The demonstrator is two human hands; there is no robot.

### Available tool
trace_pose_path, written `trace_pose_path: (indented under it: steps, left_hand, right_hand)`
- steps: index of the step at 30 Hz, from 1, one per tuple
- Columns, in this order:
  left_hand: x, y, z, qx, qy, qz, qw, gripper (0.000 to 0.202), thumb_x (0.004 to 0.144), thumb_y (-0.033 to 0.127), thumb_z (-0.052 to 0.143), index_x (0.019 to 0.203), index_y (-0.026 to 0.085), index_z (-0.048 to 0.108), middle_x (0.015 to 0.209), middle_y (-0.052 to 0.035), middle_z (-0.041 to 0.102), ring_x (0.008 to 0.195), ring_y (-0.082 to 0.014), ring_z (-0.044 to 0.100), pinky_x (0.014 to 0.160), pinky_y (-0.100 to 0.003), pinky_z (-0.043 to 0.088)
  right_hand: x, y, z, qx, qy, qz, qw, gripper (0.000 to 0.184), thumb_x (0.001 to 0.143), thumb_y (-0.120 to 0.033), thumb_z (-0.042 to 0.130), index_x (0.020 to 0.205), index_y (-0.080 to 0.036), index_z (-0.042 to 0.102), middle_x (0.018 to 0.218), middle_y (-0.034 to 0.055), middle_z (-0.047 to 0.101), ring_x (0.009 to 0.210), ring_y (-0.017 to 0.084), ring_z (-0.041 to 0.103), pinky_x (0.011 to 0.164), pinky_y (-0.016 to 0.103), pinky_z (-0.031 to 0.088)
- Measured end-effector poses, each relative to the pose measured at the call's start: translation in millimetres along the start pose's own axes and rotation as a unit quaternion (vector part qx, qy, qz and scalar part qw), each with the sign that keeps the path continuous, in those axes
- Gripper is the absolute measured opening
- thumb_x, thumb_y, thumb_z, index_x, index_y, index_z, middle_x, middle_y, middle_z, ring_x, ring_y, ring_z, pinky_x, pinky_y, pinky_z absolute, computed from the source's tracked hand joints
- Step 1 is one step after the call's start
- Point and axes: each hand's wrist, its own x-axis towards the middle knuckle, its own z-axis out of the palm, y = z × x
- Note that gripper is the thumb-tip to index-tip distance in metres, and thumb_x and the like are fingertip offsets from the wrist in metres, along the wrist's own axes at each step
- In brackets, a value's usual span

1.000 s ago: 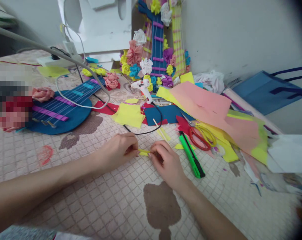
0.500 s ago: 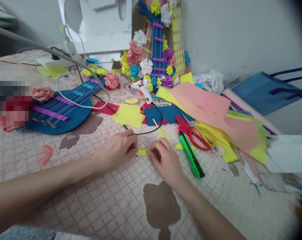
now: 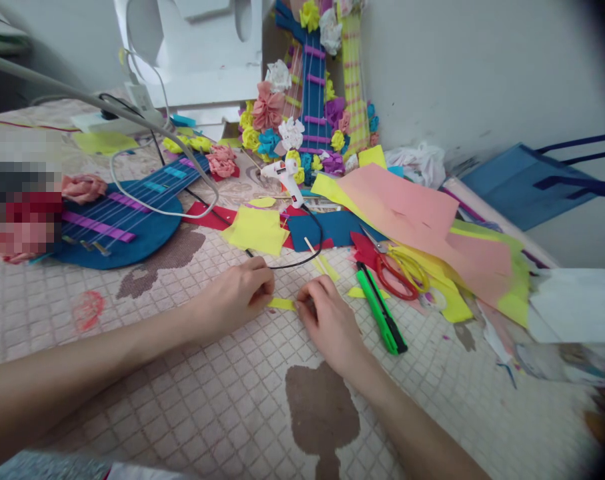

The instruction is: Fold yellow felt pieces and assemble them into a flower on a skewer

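Yellow strip (image 3: 282, 304), left of the green cutter (image 3: 379, 308), pinched at both ends by my left hand (image 3: 237, 290) and right hand (image 3: 332, 327) in the head view. Tablecloth (image 3: 207, 407) stretches out on my side of the cutter; scissors (image 3: 399, 283) crowd its right. My fingers hide the strip's ends; pixelation swallows the blue guitar (image 3: 152, 245) way left.

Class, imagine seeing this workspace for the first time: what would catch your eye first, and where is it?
Probably the bright flowers at the back, clustered around standing guitar-like shapes. Next, the blue guitar-like piece lying at the left. In the middle, the left hand and right hand hold a small yellow strip between them.
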Motion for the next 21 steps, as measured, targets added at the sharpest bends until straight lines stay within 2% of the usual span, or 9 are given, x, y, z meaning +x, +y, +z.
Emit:
trace_pose_path:
  steps: [5,9,12,14,17,20,21]
  left_hand:
    - [-0.3,-1.9,-1.2,-0.050,0.001,-0.033,0.998,0.011,0.075,0.010,0.055,0.084,0.015,0.058,0.081,-0.0019,0.057,0.065,-0.0114,0.054,0.059,-0.023,0.043]
    - [-1.5,2.2,-2.3,-0.105,0.012,-0.032,0.994,0.027,0.075,0.028,0.065,0.098,0.016,0.058,0.091,-0.0040,0.063,0.076,-0.0146,0.058,0.066,-0.025,0.047]
    - [-2.4,7.6,-3.8,-0.135,-0.005,-0.050,0.990,0.022,0.078,0.032,0.063,0.094,0.016,0.061,0.087,-0.0031,0.066,0.078,-0.0151,0.061,0.067,-0.025,0.047]
    - [-2.3,11.4,-5.6,-0.142,-0.023,-0.065,0.988,0.013,0.081,0.027,0.059,0.086,0.016,0.063,0.081,-0.0013,0.067,0.074,-0.0138,0.061,0.064,-0.023,0.045]
    - [-1.5,15.9,-8.7,-0.141,-0.030,-0.084,0.986,0.012,0.082,0.023,0.055,0.078,0.016,0.065,0.073,0.0008,0.067,0.066,-0.0119,0.058,0.058,-0.022,0.040]
    - [-1.0,18.5,-9.9,-0.160,-0.032,-0.098,0.982,0.015,0.082,0.025,0.056,0.078,0.015,0.066,0.071,0.0009,0.067,0.064,-0.0117,0.056,0.058,-0.022,0.039]
    - [-1.2,18.9,-9.7,-0.171,-0.033,-0.098,0.980,0.016,0.083,0.026,0.056,0.078,0.015,0.066,0.071,0.0009,0.067,0.064,-0.0118,0.057,0.059,-0.023,0.040]
  right_hand:
    - [-0.3,0.9,-1.8,0.036,0.010,-0.020,0.999,0.007,0.084,-0.015,0.051,0.081,-0.021,0.051,0.087,0.0032,0.054,0.075,0.017,0.057,0.064,0.029,0.045]
    - [-3.4,-1.5,-4.7,0.113,0.023,-0.059,0.992,0.008,0.086,-0.014,0.048,0.083,-0.021,0.050,0.084,0.0026,0.054,0.075,0.016,0.055,0.066,0.028,0.044]
    - [-6.1,-4.3,-5.3,0.148,0.030,-0.073,0.986,0.009,0.086,-0.013,0.047,0.083,-0.022,0.050,0.081,0.0017,0.055,0.075,0.015,0.054,0.066,0.028,0.043]
    - [-7.4,-5.4,-5.5,0.169,0.034,-0.064,0.983,0.010,0.087,-0.014,0.047,0.082,-0.021,0.051,0.079,0.0009,0.055,0.073,0.014,0.053,0.064,0.027,0.042]
    - [-8.1,-6.0,-6.3,0.226,0.020,-0.014,0.974,0.002,0.087,-0.020,0.051,0.087,-0.021,0.052,0.076,-0.0008,0.054,0.063,0.012,0.050,0.056,0.024,0.040]
    - [-7.5,-6.9,-7.5,0.284,-0.011,0.027,0.958,0.022,0.081,-0.027,0.062,0.099,-0.021,0.052,0.081,-0.0009,0.057,0.063,0.011,0.049,0.055,0.023,0.041]
    - [-7.1,-7.5,-7.8,0.290,-0.023,0.030,0.956,0.023,0.079,-0.027,0.064,0.099,-0.021,0.053,0.081,-0.0011,0.057,0.064,0.012,0.049,0.056,0.023,0.041]
